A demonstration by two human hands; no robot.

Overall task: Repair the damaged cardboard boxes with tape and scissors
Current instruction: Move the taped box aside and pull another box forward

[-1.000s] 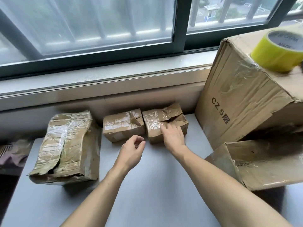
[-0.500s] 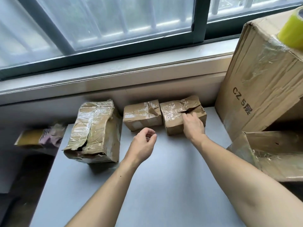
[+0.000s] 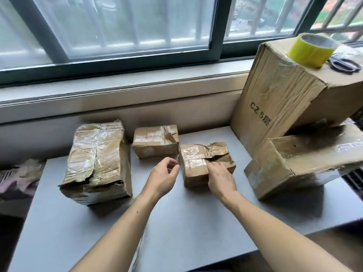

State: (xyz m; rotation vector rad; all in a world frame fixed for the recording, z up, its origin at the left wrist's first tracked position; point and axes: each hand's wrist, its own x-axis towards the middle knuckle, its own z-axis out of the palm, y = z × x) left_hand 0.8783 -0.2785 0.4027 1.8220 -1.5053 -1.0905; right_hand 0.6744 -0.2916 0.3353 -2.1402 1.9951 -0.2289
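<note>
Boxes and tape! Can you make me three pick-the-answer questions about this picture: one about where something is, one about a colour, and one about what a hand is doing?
1. Where is the tape roll?
A. on the grey table
B. on top of the tall box
C. on the windowsill

2. What colour is the tape roll?
A. yellow
B. red
C. blue

3. What is the right hand doing?
A. holding the scissors
B. hanging in the air
C. gripping the small torn box

Answers:
1 B: the roll stands on the tall box marked CZ, beside the scissors.
2 A: its side is plainly yellow.
3 C: its fingers curl onto the small torn box, at the tear; the left hand hovers beside it, holding nothing.
</note>
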